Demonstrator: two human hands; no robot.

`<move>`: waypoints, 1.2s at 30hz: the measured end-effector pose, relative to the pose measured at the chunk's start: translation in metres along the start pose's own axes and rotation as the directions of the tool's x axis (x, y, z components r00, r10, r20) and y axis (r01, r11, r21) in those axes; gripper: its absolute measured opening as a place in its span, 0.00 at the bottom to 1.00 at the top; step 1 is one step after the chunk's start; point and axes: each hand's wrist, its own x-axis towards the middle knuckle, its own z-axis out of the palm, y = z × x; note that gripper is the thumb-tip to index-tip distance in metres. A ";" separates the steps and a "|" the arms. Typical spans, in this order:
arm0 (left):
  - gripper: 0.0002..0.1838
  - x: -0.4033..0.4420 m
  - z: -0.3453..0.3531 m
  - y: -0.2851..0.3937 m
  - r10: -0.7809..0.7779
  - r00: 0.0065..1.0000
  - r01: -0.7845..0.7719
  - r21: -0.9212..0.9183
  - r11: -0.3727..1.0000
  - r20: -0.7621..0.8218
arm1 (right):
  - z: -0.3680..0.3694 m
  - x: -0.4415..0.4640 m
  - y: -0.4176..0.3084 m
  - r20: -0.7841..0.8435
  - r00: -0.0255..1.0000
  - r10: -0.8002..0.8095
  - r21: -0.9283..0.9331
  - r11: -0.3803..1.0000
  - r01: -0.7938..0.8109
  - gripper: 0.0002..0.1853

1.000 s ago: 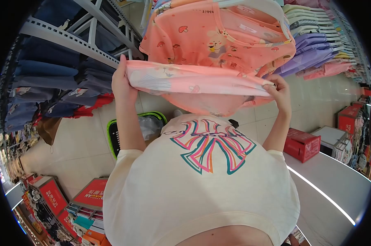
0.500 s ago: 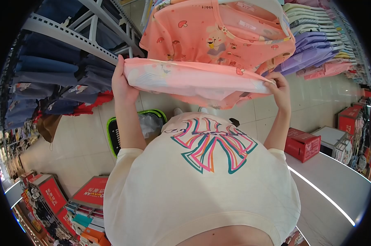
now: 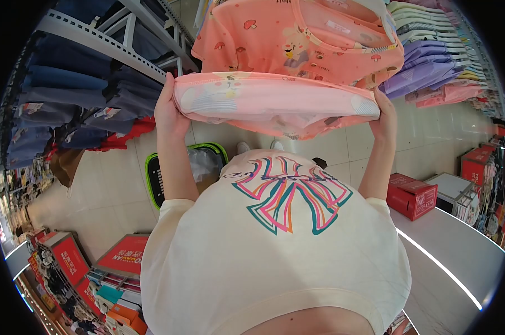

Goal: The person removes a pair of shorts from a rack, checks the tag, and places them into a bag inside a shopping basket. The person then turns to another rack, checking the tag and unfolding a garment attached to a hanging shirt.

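A coral-pink top (image 3: 252, 44) printed with rabbits and mushrooms hangs in front of me, with a white label inside its neckline. Its lower edge is stretched sideways, showing the paler inside of the fabric. At the left end of that edge, my left hand (image 3: 171, 111) is closed on the cloth, thumb pointing up. My right hand (image 3: 384, 116) grips the opposite end, its fingers mostly hidden behind the fabric. Both arms reach forward, about level with each other.
Dark blue clothes (image 3: 68, 109) hang from a white metal rack (image 3: 101, 44) at left. Purple shirts (image 3: 422, 64) hang at right. A green-rimmed black basket (image 3: 151, 176) holding a plastic bag stands on the floor. A red box (image 3: 411, 196) sits on a lit white counter (image 3: 442, 245).
My right hand has shifted from a pinch on the hem's front to a hold around its outer end. The stretched edge now lies straighter, and my left hand has moved slightly right.
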 end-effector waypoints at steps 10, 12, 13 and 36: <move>0.22 -0.006 -0.016 -0.002 -0.005 0.999 0.003 -0.045 0.999 -0.042 | 0.021 -0.004 0.006 0.036 0.997 0.064 0.081 0.994 -0.067 0.17; 0.22 -0.005 -0.020 -0.003 0.019 0.998 -0.020 -0.025 0.999 -0.054 | 0.030 -0.007 0.004 -0.001 0.996 0.086 0.096 0.992 -0.086 0.18; 0.22 -0.003 -0.024 -0.005 0.027 0.998 -0.027 -0.008 1.000 -0.059 | 0.034 -0.008 0.003 -0.020 0.995 0.097 0.105 0.990 -0.095 0.18; 0.11 0.004 0.089 -0.087 -0.194 0.811 -0.218 0.593 0.775 0.552 | 0.112 -0.024 0.002 0.496 0.849 -0.181 -0.700 0.496 0.514 0.28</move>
